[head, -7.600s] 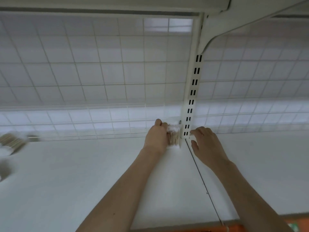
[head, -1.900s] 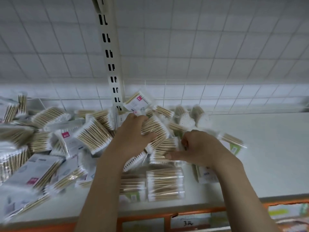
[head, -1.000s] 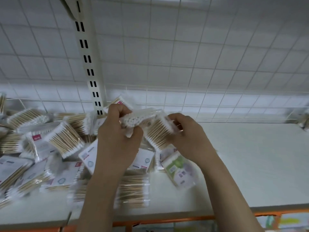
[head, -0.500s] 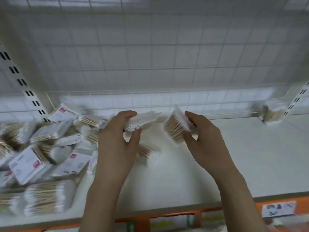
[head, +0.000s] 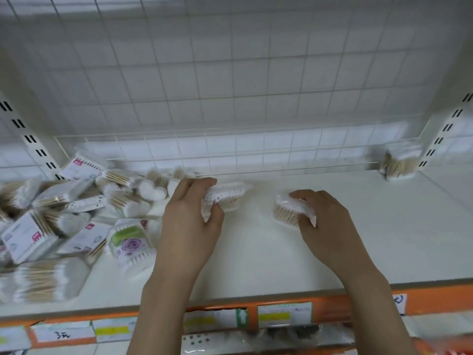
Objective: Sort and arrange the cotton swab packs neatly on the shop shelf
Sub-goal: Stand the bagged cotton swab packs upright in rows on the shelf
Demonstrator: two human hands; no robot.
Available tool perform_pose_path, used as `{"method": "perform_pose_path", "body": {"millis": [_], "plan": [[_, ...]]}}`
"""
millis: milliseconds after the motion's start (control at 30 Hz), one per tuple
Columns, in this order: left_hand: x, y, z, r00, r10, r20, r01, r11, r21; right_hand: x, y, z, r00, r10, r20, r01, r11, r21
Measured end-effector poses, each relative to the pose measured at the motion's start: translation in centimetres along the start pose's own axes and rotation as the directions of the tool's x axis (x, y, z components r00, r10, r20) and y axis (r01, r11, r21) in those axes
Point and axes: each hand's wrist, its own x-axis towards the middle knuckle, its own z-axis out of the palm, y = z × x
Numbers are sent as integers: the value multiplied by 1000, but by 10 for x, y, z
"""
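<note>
My left hand [head: 190, 221] grips a clear pack of cotton swabs [head: 226, 194] over the middle of the white shelf [head: 384, 226]. To its right, my right hand [head: 325, 219] holds a second pack with wooden sticks [head: 286, 212], low over the shelf surface. A jumbled heap of swab packs [head: 64, 213] covers the shelf's left part, one with a green and purple label [head: 130, 243]. One lone pack [head: 399, 163] stands at the back right beside the slotted upright.
A wire grid panel [head: 230, 85] backs the shelf, with slotted uprights at the left [head: 30, 139] and right [head: 445, 134]. An orange price rail [head: 281, 313] with paper labels runs along the front edge. Bare white shelf lies between the heap and the lone pack.
Both hands lifted a pack each from the heap and carried them to the right. They now sit lower and farther apart, and the view has shifted right.
</note>
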Motion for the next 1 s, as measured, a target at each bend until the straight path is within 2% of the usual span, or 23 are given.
{"method": "perform_pose_path", "body": {"millis": [200,367,567,700,1000], "plan": [[3,10,27,997,48,61,-45,998,-47,-11,13,-18,1000,-17,-16,17,1000,-23],[-3,27,57,979,118,167,-102,990,-101,-35,34,-35,992,45,-118,-49,998,-33],[0,58,92,972,136,189,-108,983,-150,-39,75,-61,974,84,-213,-105,990,-89],[3,79,117,980,102,170,-76,985,-154,-27,115,-77,979,74,-190,-97,989,-115],[-20,139,184,989,10,147,14,988,-155,12,212,-138,995,-43,-90,20,971,-237]]}}
